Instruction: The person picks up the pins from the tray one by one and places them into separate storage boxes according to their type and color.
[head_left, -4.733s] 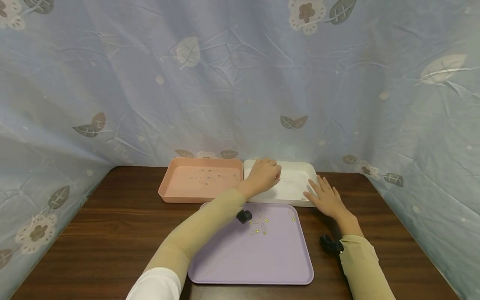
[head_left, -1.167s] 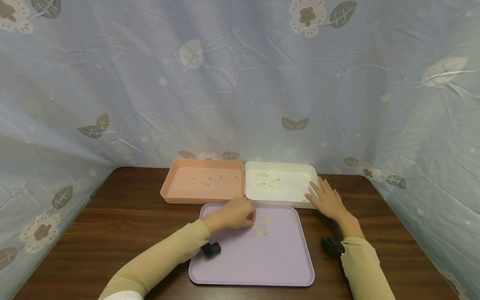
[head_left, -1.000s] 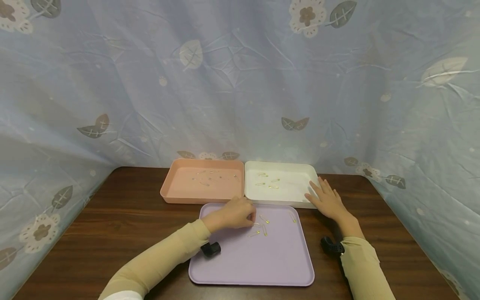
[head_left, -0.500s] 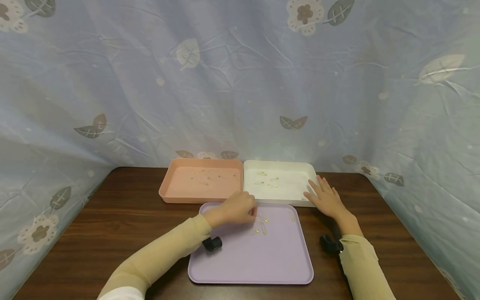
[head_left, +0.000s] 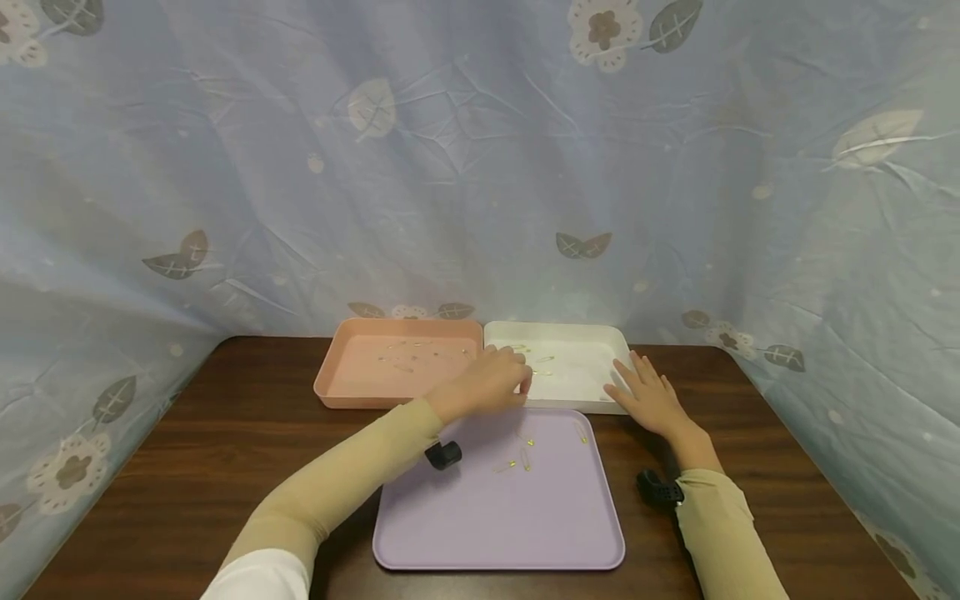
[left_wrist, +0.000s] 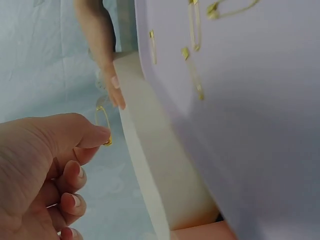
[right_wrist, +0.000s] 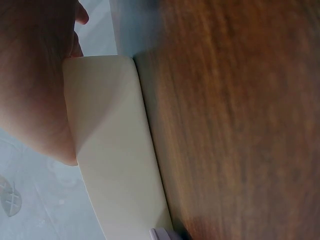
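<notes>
Between thumb and forefinger my left hand (head_left: 489, 382) pinches a gold safety pin (left_wrist: 103, 125), seen in the left wrist view. In the head view that hand is over the near left part of the white tray (head_left: 592, 407), above the far edge of the purple tray (head_left: 498, 525). Several gold safety pins lie on the purple tray, among them one pin (head_left: 526, 460) near its middle. Inside the white tray are several more, such as a pin (head_left: 545, 359). My right hand (head_left: 651, 398) rests with spread fingers on the white tray's right near corner.
Left of the white tray stands a pink tray (head_left: 360, 387) holding several small silvery pins (head_left: 403, 368). All three trays sit on a dark wood table (head_left: 225, 467). A patterned cloth (head_left: 465, 167) hangs behind the table.
My left hand emptied a pin toward the white tray earlier, returned to the purple tray, took a safety pin there, and has now lifted it toward the white tray. My right hand stays in place.
</notes>
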